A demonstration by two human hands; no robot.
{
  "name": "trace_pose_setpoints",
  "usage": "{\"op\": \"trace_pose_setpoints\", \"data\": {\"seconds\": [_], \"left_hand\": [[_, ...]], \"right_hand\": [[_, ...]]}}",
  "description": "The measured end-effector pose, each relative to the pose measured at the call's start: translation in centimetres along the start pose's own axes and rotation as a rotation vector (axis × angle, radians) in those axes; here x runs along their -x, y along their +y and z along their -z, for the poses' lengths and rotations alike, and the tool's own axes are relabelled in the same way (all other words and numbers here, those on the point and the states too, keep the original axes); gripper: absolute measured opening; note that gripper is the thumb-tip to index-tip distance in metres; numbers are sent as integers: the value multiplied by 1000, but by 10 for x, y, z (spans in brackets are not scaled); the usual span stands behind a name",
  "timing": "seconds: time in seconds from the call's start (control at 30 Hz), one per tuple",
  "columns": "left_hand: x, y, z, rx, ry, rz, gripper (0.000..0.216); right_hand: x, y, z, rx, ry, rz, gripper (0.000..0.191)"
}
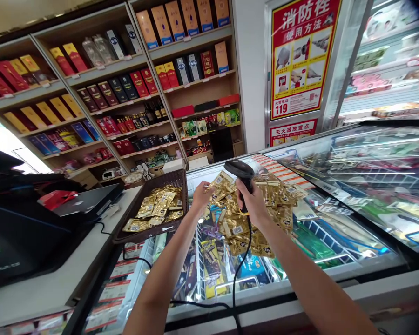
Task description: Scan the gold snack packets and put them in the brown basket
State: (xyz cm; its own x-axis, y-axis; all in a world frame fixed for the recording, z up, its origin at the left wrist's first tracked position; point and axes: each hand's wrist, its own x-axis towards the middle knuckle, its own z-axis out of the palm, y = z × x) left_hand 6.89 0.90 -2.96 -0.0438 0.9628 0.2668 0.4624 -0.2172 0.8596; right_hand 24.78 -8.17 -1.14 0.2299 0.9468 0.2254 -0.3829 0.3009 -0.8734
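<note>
My right hand point(251, 197) is wrapped round the grip of a black barcode scanner point(239, 168), its head tilted toward the left. A black cable point(247, 246) runs down from the grip. With fingers pinched, my left hand point(203, 194) holds the edge of a small gold foil packet point(222, 180) that has a barcode label. Beneath both hands a loose heap of gold packets point(235, 228) lies on the glass top of a chest freezer. Left of my left hand stands a brown woven basket point(120, 230) with several more gold packets point(160, 204) in it.
Under the glass, wire baskets point(199, 260) hold wrapped frozen goods. At left a black checkout machine point(28, 232) stands on a white counter point(66, 270). Shelves point(139, 60) of boxed goods line the back. A red poster point(303, 60) hangs on the wall.
</note>
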Motion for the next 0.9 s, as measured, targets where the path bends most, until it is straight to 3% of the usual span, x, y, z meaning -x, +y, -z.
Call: {"op": "trace_pose_setpoints", "data": {"seconds": [0.13,0.3,0.6,0.9], "left_hand": [[14,-4,48,83,7,16,25],[23,-6,77,124,26,12,26],[18,-13,85,165,64,0,28],[18,-13,86,139,101,-22,20]], "right_hand": [[15,3,-11,30,-111,-65,45],[29,14,-20,128,-260,-105,43],[34,24,-20,271,-358,-123,41],[34,22,-20,248,-334,-151,43]]}}
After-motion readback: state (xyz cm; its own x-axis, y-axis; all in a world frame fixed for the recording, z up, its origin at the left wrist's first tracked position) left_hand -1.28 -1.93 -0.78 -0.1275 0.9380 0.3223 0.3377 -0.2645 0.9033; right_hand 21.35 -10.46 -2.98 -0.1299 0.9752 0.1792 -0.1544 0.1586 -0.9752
